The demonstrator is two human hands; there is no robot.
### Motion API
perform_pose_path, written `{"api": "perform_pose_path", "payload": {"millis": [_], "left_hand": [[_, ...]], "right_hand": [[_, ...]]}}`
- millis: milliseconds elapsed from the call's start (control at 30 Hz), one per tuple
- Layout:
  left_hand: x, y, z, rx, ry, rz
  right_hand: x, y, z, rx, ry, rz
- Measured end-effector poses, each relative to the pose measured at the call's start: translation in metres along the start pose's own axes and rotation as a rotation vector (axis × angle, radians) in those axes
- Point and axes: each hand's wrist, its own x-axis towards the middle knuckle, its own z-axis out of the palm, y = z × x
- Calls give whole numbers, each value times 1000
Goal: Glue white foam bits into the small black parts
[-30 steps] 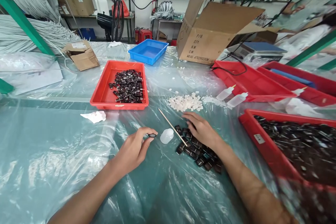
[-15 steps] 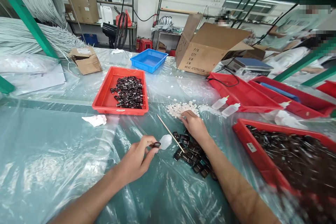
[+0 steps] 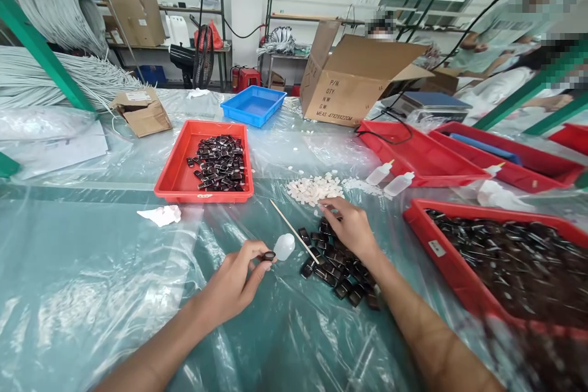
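Pinched between thumb and fingertips, a small black piece (image 3: 269, 255) sits in the worker's left hand (image 3: 250, 269) over the near middle of the table, its oval end turned outward; the light grip seems chosen to keep that end uncovered. Just beyond it stands a translucent container (image 3: 285, 247), perhaps placed there to be close to both hands; whether piece and container touch cannot be told. To the right, the right hand (image 3: 346, 220) reaches to the near edge of a heap of small white pieces (image 3: 313, 188), thumb and fingertips narrowly spaced; whether anything lies between them cannot be made out. Beneath and to the near side of that hand lies a loose cluster of black parts (image 3: 337, 266), spread directly on the plastic sheet (image 3: 114, 294), probably for easy picking. A thin stick (image 3: 289, 223) slants between container and cluster, its near end resting among the parts. Farther left, a red tray (image 3: 202, 198) keeps more black pieces (image 3: 223, 162) heaped toward its right side, while a red bin (image 3: 445, 266) at right holds a larger mass of dark parts, apparently stock kept beside the work area. Beyond the white heap lie two squeeze bottles (image 3: 399, 184); a blue tray (image 3: 241, 116) and a cardboard box (image 3: 340, 98) stand at the far side.
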Motion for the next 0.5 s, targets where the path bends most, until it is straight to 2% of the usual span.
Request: {"api": "perform_pose_path", "payload": {"millis": [133,267,367,500], "left_hand": [[-1,7,-1,6,-12,-24],[-3,16,0,39,-7,20],[-3,20,2,63,-11,79],[-3,25,1,67,-26,133]], "right_hand": [[-17,-40,-7,239,-58,-8],[-41,-87,-9,550,-102,-59],[-59,-114,-8,559,-91,-168],[-71,-133,-6,539,-91,-272]]}}
